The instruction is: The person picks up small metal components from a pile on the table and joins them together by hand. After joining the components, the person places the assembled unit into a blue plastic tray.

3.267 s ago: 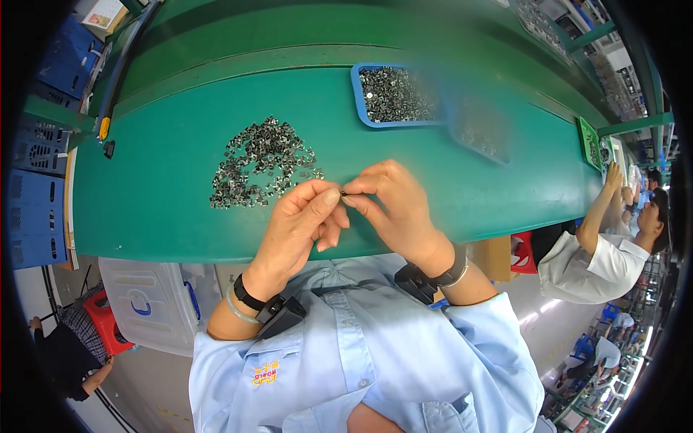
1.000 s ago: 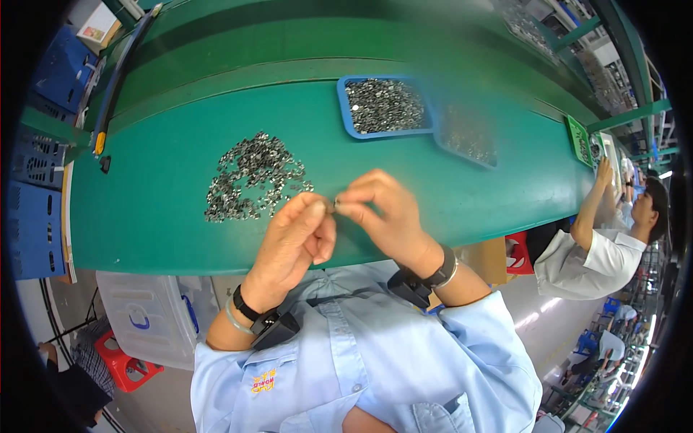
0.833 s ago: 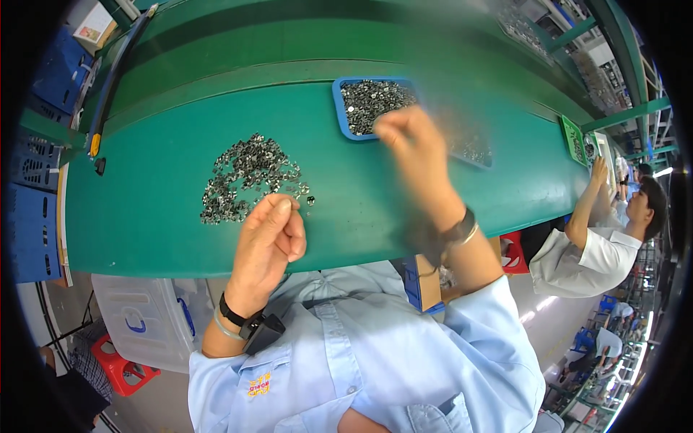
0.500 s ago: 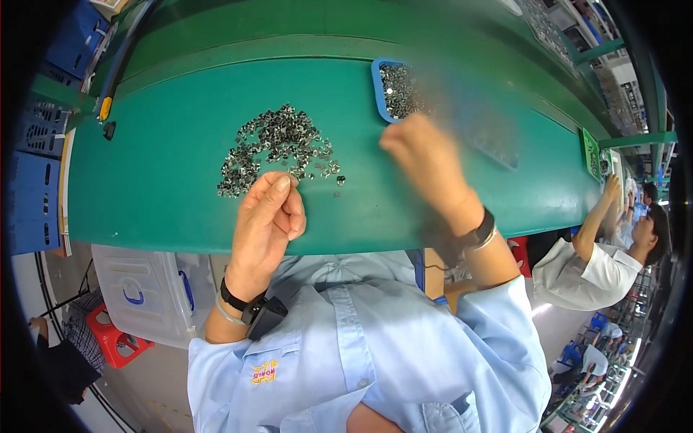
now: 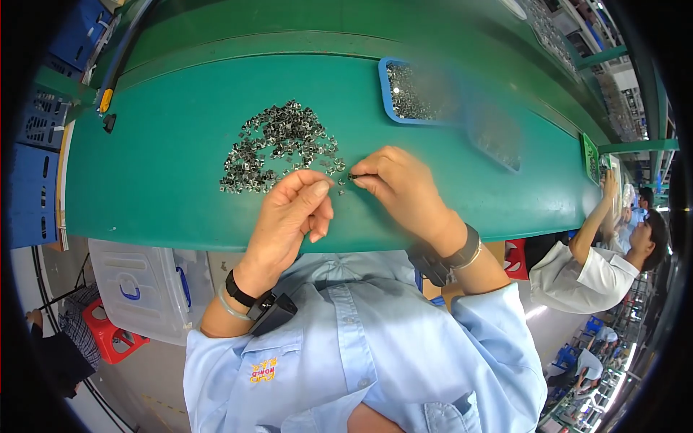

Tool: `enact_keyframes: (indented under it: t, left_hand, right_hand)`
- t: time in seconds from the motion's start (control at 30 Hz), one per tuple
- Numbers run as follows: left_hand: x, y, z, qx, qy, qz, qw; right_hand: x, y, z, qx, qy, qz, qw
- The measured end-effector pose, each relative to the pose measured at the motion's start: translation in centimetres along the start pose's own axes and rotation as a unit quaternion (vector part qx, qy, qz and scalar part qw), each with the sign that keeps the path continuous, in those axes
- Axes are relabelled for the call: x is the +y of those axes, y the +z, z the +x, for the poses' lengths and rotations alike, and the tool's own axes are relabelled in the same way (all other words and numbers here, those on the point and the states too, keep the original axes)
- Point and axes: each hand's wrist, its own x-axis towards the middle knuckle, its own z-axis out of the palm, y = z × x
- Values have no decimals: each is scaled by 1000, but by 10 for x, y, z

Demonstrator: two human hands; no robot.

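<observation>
One blue tray [image 5: 415, 121], sm. pcs [image 5: 408, 101] inside, prob. metal

The right hand [image 5: 406, 189] returned from the blue tray [image 5: 392, 114].
Its fingers [image 5: 374, 166] pinched a small dark part [image 5: 351, 176] near the left hand [image 5: 289, 215], which had shifted rightward toward them.

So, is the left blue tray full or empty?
Not empty: small parts lie in the tray. Its right side is blurred: whether full, I cannot tell.
</observation>
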Motion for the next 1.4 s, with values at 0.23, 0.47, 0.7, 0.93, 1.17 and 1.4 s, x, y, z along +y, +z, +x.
enact_keyframes:
  t: [0.23, 0.47, 0.7, 0.93, 1.17, 1.4]
  left_hand:
    - [-3, 17, 17, -21, -29, 80, 996]
    - [-7, 21, 16, -50, -24, 52, 997]
    - [-8, 25, 14, -59, -30, 17, 998]
    - [-6, 32, 8, -60, -21, 5, 998]
    - [-13, 27, 8, -84, -26, -42, 995]
    - [-29, 25, 9, -151, -20, -176, 972]
  right_hand:
    - [-8, -6, -3, 49, -11, 67, 996]
    - [-10, -11, -10, 71, -6, 85, 994]
    - [-16, -11, -16, 96, 12, 121, 988]
    - [-20, -9, -20, 113, 10, 111, 987]
    - [-32, -5, -25, 135, 19, 116, 984]
    - [-35, -3, -30, 122, 58, 182, 974]
